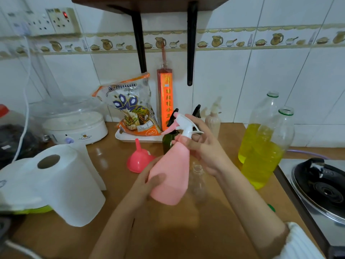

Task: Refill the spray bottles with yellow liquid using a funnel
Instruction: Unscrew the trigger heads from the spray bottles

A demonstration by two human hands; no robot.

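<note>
I see a pink funnel (137, 159) and yellow-liquid bottles (261, 154) flanking my hands. My left hand (149, 181) grips the pink spray bottle (170, 174) tilted above the counter (177, 236); my right hand (203, 144) pinches its white trigger head (186, 126).

Paper towel roll (61, 182) (white), steamer (74, 126)

**Brown surface crowded along the wall**

The brown wooden surface (214, 230) runs along a white tiled wall. A white roll of paper towel (61, 184) stands at the near left, a white steamer (74, 126) behind it. A pink funnel (139, 158) sits mouth down near the middle, just in front of a white tray (138, 138) carrying a printed bag (130, 109). Two clear bottles of yellow liquid (261, 156) stand at the right, one close behind the other. An empty clear bottle (198, 180) stands near the centre.
</note>
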